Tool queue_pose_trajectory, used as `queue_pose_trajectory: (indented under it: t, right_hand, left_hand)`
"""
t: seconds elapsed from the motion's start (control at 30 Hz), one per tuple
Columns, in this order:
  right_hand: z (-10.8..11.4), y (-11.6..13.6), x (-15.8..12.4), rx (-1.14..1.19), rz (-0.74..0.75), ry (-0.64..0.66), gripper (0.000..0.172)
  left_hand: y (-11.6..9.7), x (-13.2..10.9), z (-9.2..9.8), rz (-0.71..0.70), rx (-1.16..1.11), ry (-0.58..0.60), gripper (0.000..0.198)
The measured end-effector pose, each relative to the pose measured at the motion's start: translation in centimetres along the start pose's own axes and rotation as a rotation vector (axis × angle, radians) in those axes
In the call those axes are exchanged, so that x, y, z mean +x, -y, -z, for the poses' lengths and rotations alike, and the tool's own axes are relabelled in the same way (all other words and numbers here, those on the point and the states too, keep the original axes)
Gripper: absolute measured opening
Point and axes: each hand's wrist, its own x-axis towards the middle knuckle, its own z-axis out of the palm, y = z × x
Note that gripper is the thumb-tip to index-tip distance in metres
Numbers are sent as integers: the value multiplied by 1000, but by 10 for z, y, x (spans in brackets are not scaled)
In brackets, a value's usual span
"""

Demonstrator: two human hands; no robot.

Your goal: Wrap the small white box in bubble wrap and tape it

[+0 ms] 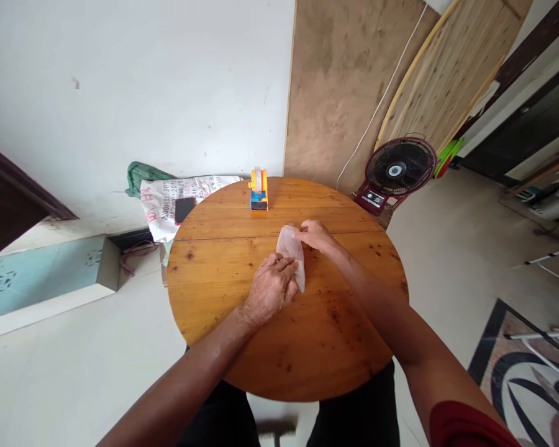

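Observation:
A whitish, slightly see-through wrapped bundle (pixel 289 239), long and rounded at its far end, lies on the round wooden table (pixel 214 267). It looks like thin foam or plastic wrap; whatever it may enclose is hidden. My left hand (pixel 272 282) rests over its near half, fingers bent and pressed onto it. At the far right edge of the bundle, my right hand (pixel 317 236) has its fingertips closed on the wrap. Beyond both hands, near the table's far edge, stands an orange and blue tape dispenser (pixel 259 197) with a roll of clear tape.
A printed white sack (pixel 156 208) with a dark phone-like object (pixel 184 210) on it is beside the table at the left. A dark red fan (pixel 395 171) stands at the right. The wall (pixel 190 93) rises behind the table.

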Motion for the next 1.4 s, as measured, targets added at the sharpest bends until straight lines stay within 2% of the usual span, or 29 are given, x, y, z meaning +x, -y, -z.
queue_pose_trajectory:
  t: [0.1, 0.3, 0.53, 0.77, 1.03, 1.2, 1.4]
  right_hand:
    - [-7, 1, 2, 16, -92, 77, 22]
    - [-13, 4, 2, 74, -150, 119, 22]
    - [-17, 6, 1, 87, -140, 56, 17]
    - [-19, 9, -2, 72, -133, -34, 10]
    - [-17, 20, 6, 39, -157, -9, 12]
    - [-18, 21, 6, 167, -167, -15, 14]
    - [-14, 27, -8, 495, -205, -22, 15]
  left_hand:
    - [0, 0, 0, 5, 3, 0, 33]
    - [0, -1, 0, -1, 15, -1, 33]
    - [0, -1, -1, 15, 18, 19, 33]
    - [-4, 0, 7, 71, 98, 107, 32]
    - [-7, 4, 10, 91, 147, 234, 31]
    - [-8, 5, 9, 123, 106, 243, 29]
    - [-8, 3, 7, 129, 60, 222, 32]
